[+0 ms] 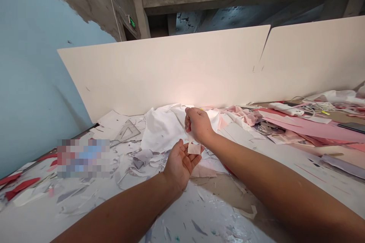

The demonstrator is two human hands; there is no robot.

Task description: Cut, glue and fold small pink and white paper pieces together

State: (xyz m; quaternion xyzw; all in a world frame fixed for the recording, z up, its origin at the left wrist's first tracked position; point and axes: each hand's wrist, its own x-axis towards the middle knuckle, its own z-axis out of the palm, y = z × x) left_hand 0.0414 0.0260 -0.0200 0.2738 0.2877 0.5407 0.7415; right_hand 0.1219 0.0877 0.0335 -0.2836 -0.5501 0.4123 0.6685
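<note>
Left hand [182, 164] palm up, loosely spread — pale pink square [194, 149] lying on it. Right hand [200, 124] curled nearby, before white cloth [161, 127] — grip contents unclear.

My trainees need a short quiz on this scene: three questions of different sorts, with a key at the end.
1. Multiple choice: what shows over the fingers of the left hand?
A) a pair of scissors
B) a small pale pink piece
C) a pencil

2. True or false: in the picture, the right hand is higher than the left, with its fingers curled.

3. Short answer: what triangular thing lies left of the white cloth?

Key: 1. B; 2. True; 3. A set square.
</note>
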